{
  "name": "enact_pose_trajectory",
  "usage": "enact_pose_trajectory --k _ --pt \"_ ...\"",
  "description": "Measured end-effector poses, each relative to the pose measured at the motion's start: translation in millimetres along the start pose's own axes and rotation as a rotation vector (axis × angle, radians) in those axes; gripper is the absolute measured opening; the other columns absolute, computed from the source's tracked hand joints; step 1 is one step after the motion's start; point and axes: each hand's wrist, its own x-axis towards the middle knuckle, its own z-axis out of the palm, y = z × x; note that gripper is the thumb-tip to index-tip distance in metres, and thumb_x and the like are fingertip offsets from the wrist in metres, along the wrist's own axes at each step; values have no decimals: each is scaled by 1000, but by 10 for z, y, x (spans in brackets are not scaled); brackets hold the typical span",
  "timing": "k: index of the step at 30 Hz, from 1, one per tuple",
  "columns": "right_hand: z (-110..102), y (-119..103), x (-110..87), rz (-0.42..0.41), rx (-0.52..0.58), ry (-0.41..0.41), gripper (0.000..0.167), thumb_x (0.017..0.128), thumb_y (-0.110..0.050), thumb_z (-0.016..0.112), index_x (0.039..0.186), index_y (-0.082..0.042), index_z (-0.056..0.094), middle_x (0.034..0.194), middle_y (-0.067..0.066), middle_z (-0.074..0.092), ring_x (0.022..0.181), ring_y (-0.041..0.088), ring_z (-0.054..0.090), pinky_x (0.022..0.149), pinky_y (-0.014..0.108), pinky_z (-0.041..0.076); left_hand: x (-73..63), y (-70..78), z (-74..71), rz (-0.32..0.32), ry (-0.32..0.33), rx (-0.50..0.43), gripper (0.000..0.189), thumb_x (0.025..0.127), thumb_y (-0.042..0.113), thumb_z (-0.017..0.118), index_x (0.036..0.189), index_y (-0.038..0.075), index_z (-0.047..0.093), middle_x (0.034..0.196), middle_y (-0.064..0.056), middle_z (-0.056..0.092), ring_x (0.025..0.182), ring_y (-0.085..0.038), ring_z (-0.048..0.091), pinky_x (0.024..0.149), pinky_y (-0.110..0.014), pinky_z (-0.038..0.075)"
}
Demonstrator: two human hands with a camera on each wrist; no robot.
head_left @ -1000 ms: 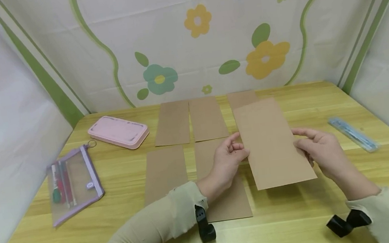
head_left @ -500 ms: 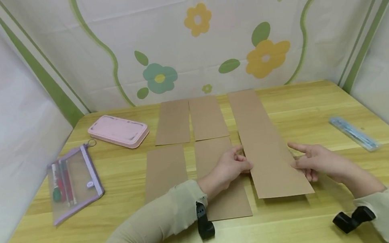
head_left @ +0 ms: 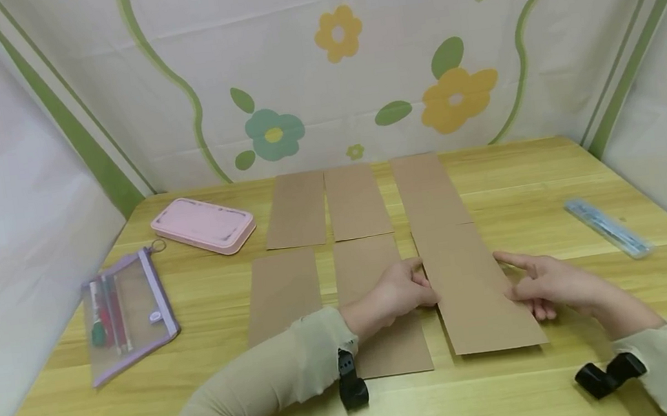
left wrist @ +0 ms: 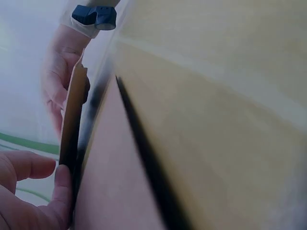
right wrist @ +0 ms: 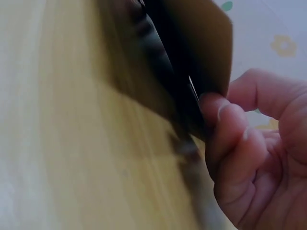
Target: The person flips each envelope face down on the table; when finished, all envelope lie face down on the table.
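Low over the table, a rectangular brown kraft card [head_left: 477, 294] spans the space between both hands. Its left edge is pinched by my left hand [head_left: 390, 292], thumb on top. On the opposite edge my right hand [head_left: 558, 283] pinches it between thumb and curled fingers, index finger stretched out along the side. The right wrist view shows those fingers [right wrist: 235, 129] tucked under the card [right wrist: 204, 43]. Just beyond its far edge lies another brown card [head_left: 429, 189]. Beneath my left hand and forearm is a further brown card [head_left: 382, 351], partly hidden.
More brown cards lie to the left, one [head_left: 293, 209] at the back and one [head_left: 283, 283] nearer. A pink case [head_left: 203, 225] and a clear purple-edged zip pouch [head_left: 131, 316] of pens rest at left. A slim blue packet [head_left: 607, 228] lies at right on the wooden table [head_left: 458, 408].
Both hands have lowered the held card and drawn it nearer to me. It earlier overlapped the far brown card; now that card shows beyond its far edge.
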Motion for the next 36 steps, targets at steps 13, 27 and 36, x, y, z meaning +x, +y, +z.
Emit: enact_pose_trajectory --k 13,27,36 --pt "17 27 -11 46 -34 -12 87 90 -16 58 147 -3 -6 55 -1 55 43 7 50 37 23 45 -59 62 37 -15 -31 190 60 73 -2 68 129 0 45 55 -1 57 48 -11 48 43 -21 33" --pt "10 -118 52 10 -102 27 86 88 -14 60 147 0 -1 57 2 56 44 8 50 38 24 45 -154 120 -45 -51 -29 153 80 76 0 68 143 2 27 55 -5 62 47 -14 58 51 -19 45" --pt "36 -557 88 -117 -181 121 76 93 -17 54 149 -7 3 61 3 52 49 11 46 44 31 44 -302 208 -370 161 20 118 79 80 3 66 146 4 22 81 -5 64 66 -11 62 65 -21 53"
